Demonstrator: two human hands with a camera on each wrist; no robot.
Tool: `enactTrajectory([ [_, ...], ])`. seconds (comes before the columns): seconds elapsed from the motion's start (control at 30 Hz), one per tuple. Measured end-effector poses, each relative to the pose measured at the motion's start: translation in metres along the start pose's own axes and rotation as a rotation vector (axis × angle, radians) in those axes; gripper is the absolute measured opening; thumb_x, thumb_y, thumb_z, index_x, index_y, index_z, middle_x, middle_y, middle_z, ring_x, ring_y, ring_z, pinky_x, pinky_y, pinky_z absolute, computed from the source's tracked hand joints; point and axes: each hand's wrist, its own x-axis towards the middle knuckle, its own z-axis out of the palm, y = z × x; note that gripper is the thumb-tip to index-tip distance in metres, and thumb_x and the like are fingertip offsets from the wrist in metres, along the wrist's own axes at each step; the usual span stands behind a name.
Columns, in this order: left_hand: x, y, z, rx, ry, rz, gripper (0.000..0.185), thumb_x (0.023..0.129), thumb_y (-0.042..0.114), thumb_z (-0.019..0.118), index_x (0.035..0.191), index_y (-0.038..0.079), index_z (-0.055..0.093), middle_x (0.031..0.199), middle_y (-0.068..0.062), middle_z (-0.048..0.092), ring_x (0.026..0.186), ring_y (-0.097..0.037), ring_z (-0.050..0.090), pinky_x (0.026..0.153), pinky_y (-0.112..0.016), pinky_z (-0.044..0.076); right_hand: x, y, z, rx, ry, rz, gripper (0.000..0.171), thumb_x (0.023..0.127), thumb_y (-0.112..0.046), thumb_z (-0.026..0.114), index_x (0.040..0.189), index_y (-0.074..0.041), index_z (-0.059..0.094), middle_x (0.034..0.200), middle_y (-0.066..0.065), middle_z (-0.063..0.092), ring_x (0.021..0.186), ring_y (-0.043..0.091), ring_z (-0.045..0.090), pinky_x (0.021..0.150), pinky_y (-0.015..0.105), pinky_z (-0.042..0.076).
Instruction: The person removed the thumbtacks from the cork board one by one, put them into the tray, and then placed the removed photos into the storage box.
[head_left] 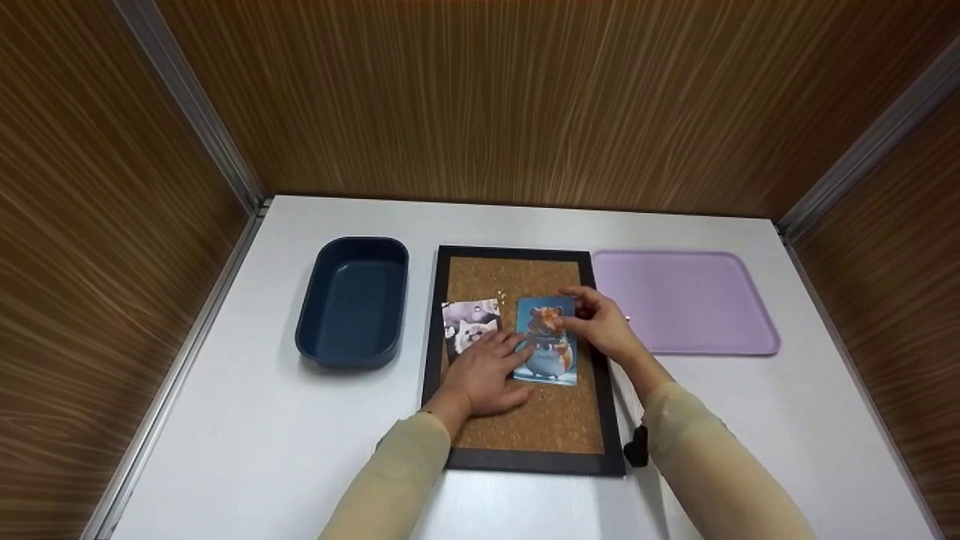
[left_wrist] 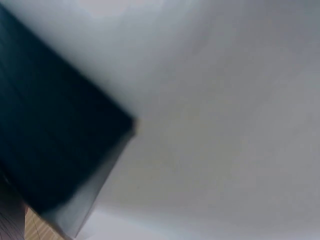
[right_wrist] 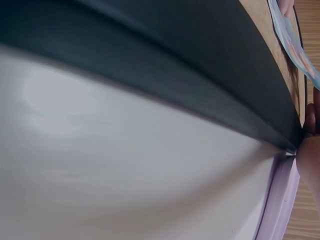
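A white tabletop [head_left: 247, 420] inside wood-grain walls carries, from the person's left to right, a dark blue tub [head_left: 352, 300], a black-framed cork board [head_left: 555, 427] and a flat lilac tray [head_left: 686, 300]. The board lies flat at the centre, and both hands work over it.

On the cork sit two picture cards. The hamster card [head_left: 546, 352], blue with an orange animal, lies near the board's middle; the white dog card [head_left: 469, 324] lies just beside it, toward the tub. A few pale specks, too small to identify, show on the cork above the dog card.

The left hand [head_left: 484, 375] lies flat with fingers straight, pressing on the cork and the near edge of the dog card, its fingertips reaching the hamster card's left edge. The right hand [head_left: 604, 324] has its fingers curled at the hamster card's upper right corner, apparently pinching it there. The right wrist view shows that card's edge [right_wrist: 295, 42] lifted slightly off the cork.

The card looks thin, light and glossy, likely to bend or slide if pushed flat, so an edge or corner pinch seems the soundest hold. The left wrist view is blurred, showing only the dark frame [left_wrist: 55, 150] against the tabletop.
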Motion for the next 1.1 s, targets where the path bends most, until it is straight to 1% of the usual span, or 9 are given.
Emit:
enactTrajectory([
  [0.1, 0.000, 0.000, 0.000, -0.007, -0.004, -0.005, 0.076, 0.102, 0.071, 0.042, 0.164, 0.027, 0.044, 0.169, -0.002, 0.039, 0.157, -0.027, 0.033, 0.129, -0.040, 0.022, -0.005, -0.001, 0.002, 0.013, -0.004, -0.003, 0.064, 0.093, -0.004, 0.081, 0.151, 0.002, 0.054, 0.124, 0.029, 0.068, 0.105, 0.029, 0.064, 0.085, 0.023, 0.052],
  [0.17, 0.000, 0.000, 0.000, -0.013, -0.004, -0.009, 0.075, 0.102, 0.071, 0.042, 0.164, 0.027, 0.045, 0.169, -0.001, 0.039, 0.157, -0.026, 0.033, 0.129, -0.040, 0.022, -0.008, -0.001, 0.003, 0.041, -0.007, -0.006, 0.068, 0.093, -0.005, 0.081, 0.154, -0.001, 0.051, 0.126, 0.027, 0.069, 0.106, 0.029, 0.066, 0.085, 0.023, 0.053],
  [0.33, -0.001, 0.001, -0.001, -0.025, -0.008, -0.020, 0.074, 0.102, 0.070, 0.043, 0.163, 0.027, 0.046, 0.170, 0.000, 0.038, 0.157, -0.024, 0.034, 0.129, -0.039, 0.022, -0.015, 0.001, 0.006, 0.103, -0.011, -0.043, 0.074, 0.093, -0.005, 0.082, 0.157, -0.001, 0.046, 0.126, 0.027, 0.069, 0.107, 0.032, 0.068, 0.085, 0.026, 0.056],
  [0.5, -0.001, 0.002, -0.002, -0.016, -0.010, -0.020, 0.074, 0.103, 0.070, 0.042, 0.163, 0.027, 0.046, 0.170, -0.001, 0.038, 0.157, -0.024, 0.034, 0.129, -0.039, 0.022, -0.021, 0.001, 0.007, 0.109, -0.005, -0.057, 0.079, 0.092, -0.004, 0.083, 0.160, -0.003, 0.043, 0.125, 0.025, 0.070, 0.105, 0.033, 0.067, 0.083, 0.026, 0.056],
  [0.63, 0.000, 0.002, -0.003, -0.014, -0.011, -0.019, 0.074, 0.103, 0.070, 0.042, 0.163, 0.027, 0.045, 0.170, -0.001, 0.038, 0.157, -0.025, 0.033, 0.129, -0.039, 0.022, -0.025, -0.001, 0.006, 0.098, -0.001, -0.060, 0.081, 0.091, -0.003, 0.083, 0.161, -0.005, 0.041, 0.125, 0.024, 0.069, 0.105, 0.036, 0.066, 0.085, 0.026, 0.057],
  [0.83, -0.001, 0.001, -0.002, -0.026, -0.014, -0.020, 0.075, 0.102, 0.070, 0.042, 0.164, 0.028, 0.044, 0.170, -0.001, 0.038, 0.157, -0.025, 0.033, 0.129, -0.040, 0.022, -0.030, -0.007, 0.005, 0.108, -0.010, -0.083, 0.082, 0.091, -0.001, 0.083, 0.161, -0.005, 0.040, 0.126, 0.025, 0.066, 0.112, 0.040, 0.066, 0.091, 0.026, 0.058],
  [0.93, -0.001, 0.001, -0.002, -0.033, -0.017, -0.023, 0.075, 0.102, 0.070, 0.041, 0.164, 0.028, 0.044, 0.170, -0.001, 0.037, 0.157, -0.025, 0.033, 0.130, -0.039, 0.021, -0.032, -0.008, 0.004, 0.119, -0.022, -0.100, 0.080, 0.091, 0.001, 0.082, 0.160, -0.003, 0.042, 0.126, 0.026, 0.066, 0.113, 0.043, 0.067, 0.090, 0.026, 0.059],
  [1.1, 0.000, 0.001, -0.001, -0.033, -0.011, -0.021, 0.075, 0.102, 0.070, 0.041, 0.164, 0.028, 0.044, 0.170, -0.001, 0.037, 0.157, -0.024, 0.032, 0.129, -0.039, 0.021, -0.034, -0.005, 0.005, 0.170, -0.053, -0.134, 0.074, 0.092, 0.007, 0.078, 0.157, 0.005, 0.042, 0.130, 0.034, 0.063, 0.115, 0.051, 0.066, 0.086, 0.026, 0.060],
])
